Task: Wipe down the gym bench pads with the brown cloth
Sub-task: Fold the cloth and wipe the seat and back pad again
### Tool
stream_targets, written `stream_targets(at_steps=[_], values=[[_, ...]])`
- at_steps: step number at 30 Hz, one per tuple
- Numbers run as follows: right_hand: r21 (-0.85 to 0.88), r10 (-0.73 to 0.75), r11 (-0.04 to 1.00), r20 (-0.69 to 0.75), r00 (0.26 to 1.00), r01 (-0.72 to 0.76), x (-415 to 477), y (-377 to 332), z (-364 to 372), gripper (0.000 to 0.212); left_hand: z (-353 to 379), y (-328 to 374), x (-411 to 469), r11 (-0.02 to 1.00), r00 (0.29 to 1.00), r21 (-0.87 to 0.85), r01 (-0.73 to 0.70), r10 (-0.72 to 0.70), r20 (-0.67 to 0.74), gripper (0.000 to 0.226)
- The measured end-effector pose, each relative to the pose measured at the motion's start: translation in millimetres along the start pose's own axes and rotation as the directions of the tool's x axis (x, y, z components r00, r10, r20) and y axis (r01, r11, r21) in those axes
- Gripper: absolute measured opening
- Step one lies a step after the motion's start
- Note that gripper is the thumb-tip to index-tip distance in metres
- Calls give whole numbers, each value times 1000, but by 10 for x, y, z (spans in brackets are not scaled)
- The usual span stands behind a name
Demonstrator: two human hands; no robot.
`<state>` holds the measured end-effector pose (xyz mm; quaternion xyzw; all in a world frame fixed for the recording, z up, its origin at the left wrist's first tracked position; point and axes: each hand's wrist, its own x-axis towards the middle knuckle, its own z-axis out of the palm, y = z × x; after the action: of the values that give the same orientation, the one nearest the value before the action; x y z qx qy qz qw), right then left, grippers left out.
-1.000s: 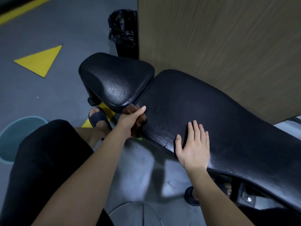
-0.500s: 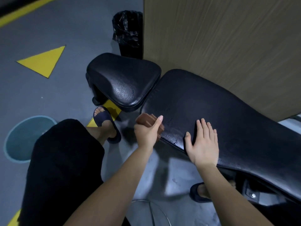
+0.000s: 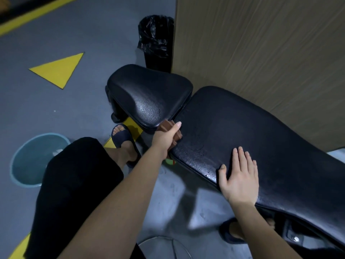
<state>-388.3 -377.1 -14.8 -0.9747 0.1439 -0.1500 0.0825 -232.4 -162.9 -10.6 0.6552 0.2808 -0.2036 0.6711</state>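
Brown cloth [image 3: 169, 131] is bunched tight in your left hand [image 3: 165, 140] at the long pad [image 3: 242, 131] edge, so press firmly and rub along it while your flat, open right hand [image 3: 239, 176] steadies the pad

No lettering, brand, label or number can be read anywhere. The only markings are painted shapes on the grey floor [image 3: 46, 113]: a solid yellow triangle [image 3: 59, 69] at far left and a yellow stripe [image 3: 33, 14] along the far edge.
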Motion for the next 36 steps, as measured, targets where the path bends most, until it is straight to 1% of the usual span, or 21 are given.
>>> stream_targets(at_steps=[1, 3, 5, 7, 9, 11, 13, 14, 15, 17, 19, 20, 21, 23, 24, 26, 28, 30, 32, 33, 36], values=[[-2, 2, 1000, 0, 1000, -2, 4, 2, -4, 67, 4, -35, -20, 999, 999, 15, -46, 46, -4, 40], [-10, 10, 1000, 26, 1000, -9, 18, 7, -16, 68, -23, -97, -75, 995, 997, 69, -79, 78, 16, 37], [-14, 33, 999, 68, 997, -32, 18, -16, -40, 70, -100, -159, -178, 992, 996, 100, -82, 78, 47, 41], [-13, 81, 997, 115, 990, -80, 45, -79, -68, 71, -177, -232, -274, 995, 997, 84, -55, 50, 53, 41], [10, 147, 989, 151, 977, -150, 154, -231, -115, 69, -255, -272, -347, 999, 999, -18, -41, 41, -17, 40], [97, 142, 983, 138, 980, -156, 315, -506, -143, 60, -307, -310, -386, 991, 988, -116, -67, 50, -150, 42], [195, 37, 979, 101, 994, -56, 449, -885, -99, 53, -361, -324, -359, 978, 947, -119, -171, 130, -293, 56], [229, -11, 973, 75, 997, -6, 517, -1080, -44, 53, -395, -308, -333, 974, 924, -93, -208, 164, -345, 70], [264, -32, 964, 67, 997, 13, 591, -1262, 16, 54, -429, -281, -291, 973, 903, -59, -225, 185, -388, 85], [313, -24, 950, 130, 991, -18, 737, -1548, 172, 54, -479, -189, -150, 971, 892, -44, -236, 198, -407, 110], [275, -13, 960, 198, 980, -43, 856, -1719, 341, 56, -482, -89, -6, 976, 912, -54, -211, 177, -369, 125], [230, -8, 972, 205, 979, -40, 888, -1762, 420, 58, -471, -34, 46, 978, 920, -46, -206, 177, -350, 131], [184, -3, 982, 193, 981, -34, 901, -1785, 479, 59, -450, 17, 121, 979, 929, -36, -202, 180, -324, 133], [133, 7, 991, 136, 991, -25, 899, -1785, 551, 59, -411, 148, 299, 983, 925, -41, -179, 153, -347, 123], [134, 5, 991, 112, 994, -20, 896, -1780, 569, 59, -404, 212, 402, 980, 906, -55, -193, 157, -393, 116], [143, 4, 990, 74, 997, -15, 892, -1782, 600, 58, -454, 290, 585, 968, 854, -15, -251, 214, -474, 111], [131, 9, 991, 42, 999, -14, 897, -1773, 634, 58, -524, 327, 725, 965, 850, -6, -264, 229, -474, 115], [124, 12, 992, 29, 999, -16, 903, -1773, 663, 58, -669, 413, 906, 968, 868, -86, -234, 169, -468, 122], [131, 10, 991, 32, 999, -14, 892, -1767, 663, 58, -927, 613, 1077, 963, 871, -160, -218, 118, -477, 123], [135, 9, 991, 28, 1000, -12, 894, -1763, 659, 58, -1039, 741, 1140, 967, 876, -148, -209, 118, -468, 123], [125, 9, 992, 7, 1000, -9, 912, -1779, 664, 59, -1171, 981, 1236, 989, 881, 3, -147, 132, -454, 129]])
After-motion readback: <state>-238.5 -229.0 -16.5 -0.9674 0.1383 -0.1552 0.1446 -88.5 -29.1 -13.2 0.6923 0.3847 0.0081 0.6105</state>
